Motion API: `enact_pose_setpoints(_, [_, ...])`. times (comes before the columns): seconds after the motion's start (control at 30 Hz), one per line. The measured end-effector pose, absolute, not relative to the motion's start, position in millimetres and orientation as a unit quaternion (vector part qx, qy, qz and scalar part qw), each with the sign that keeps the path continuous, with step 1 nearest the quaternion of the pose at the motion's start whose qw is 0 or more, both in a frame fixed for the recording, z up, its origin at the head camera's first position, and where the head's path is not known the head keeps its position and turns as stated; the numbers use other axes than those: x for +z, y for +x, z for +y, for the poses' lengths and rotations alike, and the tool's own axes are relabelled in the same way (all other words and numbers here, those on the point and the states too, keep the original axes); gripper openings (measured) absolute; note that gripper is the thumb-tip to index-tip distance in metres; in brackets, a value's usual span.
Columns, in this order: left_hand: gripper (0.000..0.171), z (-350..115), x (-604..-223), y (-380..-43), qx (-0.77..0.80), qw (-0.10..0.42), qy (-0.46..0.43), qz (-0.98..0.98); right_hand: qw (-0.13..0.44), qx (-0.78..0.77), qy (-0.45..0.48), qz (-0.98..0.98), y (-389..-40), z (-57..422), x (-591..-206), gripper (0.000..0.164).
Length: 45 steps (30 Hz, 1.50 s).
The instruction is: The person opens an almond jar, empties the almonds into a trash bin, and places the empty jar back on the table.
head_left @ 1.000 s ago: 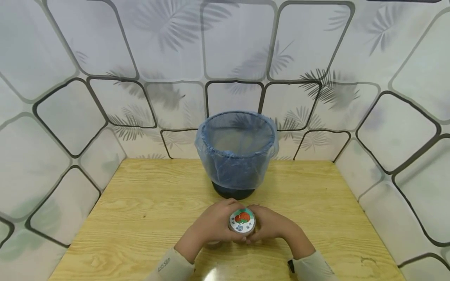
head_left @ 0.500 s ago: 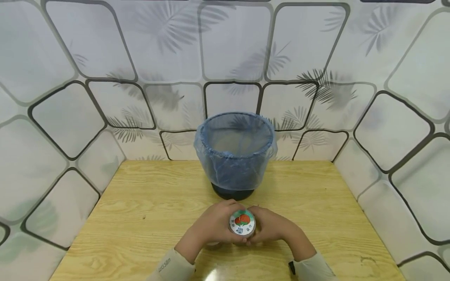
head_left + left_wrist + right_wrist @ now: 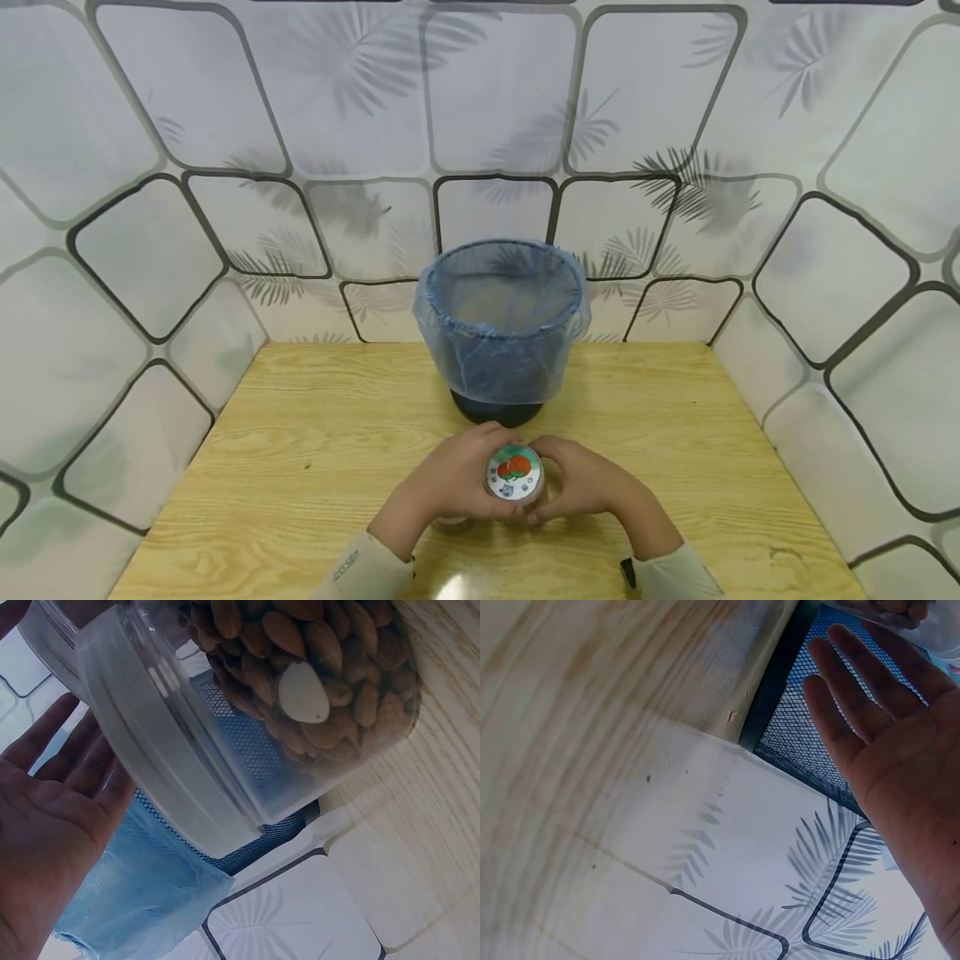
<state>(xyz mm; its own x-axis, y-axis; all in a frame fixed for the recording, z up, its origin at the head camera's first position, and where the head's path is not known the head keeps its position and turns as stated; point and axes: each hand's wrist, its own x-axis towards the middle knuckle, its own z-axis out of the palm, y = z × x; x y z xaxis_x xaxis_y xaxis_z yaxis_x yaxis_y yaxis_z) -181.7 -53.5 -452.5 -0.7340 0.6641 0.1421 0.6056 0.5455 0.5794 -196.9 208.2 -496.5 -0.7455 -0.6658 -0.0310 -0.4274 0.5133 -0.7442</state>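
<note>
My left hand (image 3: pixel 468 475) curls round a clear jar (image 3: pixel 514 473) whose white and green lid shows red, tomato-like fruit. Facing it from the other side, my right hand (image 3: pixel 585 483) has a gap between its palm and the jar; its fingertips are close, contact unclear. In the right wrist view its fingers (image 3: pixel 862 682) look fairly straight beneath the jar (image 3: pixel 922 615) with brown contents. Partly hidden under my left wrist stands a second clear jar (image 3: pixel 452 523). The left wrist view shows this jar (image 3: pixel 330 682) holding almonds and wearing a pale lid.
Behind my hands stands a dark mesh bin (image 3: pixel 498 412) lined with a blue plastic bag (image 3: pixel 495 367). The wooden table (image 3: pixel 300 433) is bounded by patterned wall panels (image 3: pixel 375 225) at the back and sides.
My right hand has loosened and drawn slightly right, widening the gap beside the jar. The jar has shifted a little left with my left hand around it.
</note>
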Motion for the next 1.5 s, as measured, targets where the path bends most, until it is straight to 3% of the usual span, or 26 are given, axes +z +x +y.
enact_pose_setpoints(0.33, [0.081, -56.3, -454.3, -182.1, 0.341, 0.061, 0.367, 0.863, 0.162, -0.389, -0.299, 0.856, -192.6, 210.4, -491.3, 0.076])
enact_pose_setpoints(0.63, [0.083, -57.4, -453.8, -181.4, 0.374, 0.08, 0.361, 0.85, 0.129, -0.401, -0.306, 0.854, -188.3, 210.2, -490.6, 0.071])
enact_pose_setpoints(0.87, [0.077, -58.1, -457.3, -181.0, 0.389, 0.052, 0.368, 0.843, 0.119, -0.416, -0.311, 0.846, -186.6, 209.3, -490.5, 0.068])
enact_pose_setpoints(1.2, [0.081, -57.3, -454.9, -178.6, 0.391, 0.062, 0.366, 0.842, 0.119, -0.432, -0.31, 0.838, -185.4, 210.9, -491.4, 0.079])
enact_pose_setpoints(1.5, [0.092, -55.9, -458.8, -178.5, 0.395, 0.01, 0.408, 0.823, 0.103, -0.436, -0.314, 0.837, -186.5, 211.0, -494.1, 0.099])
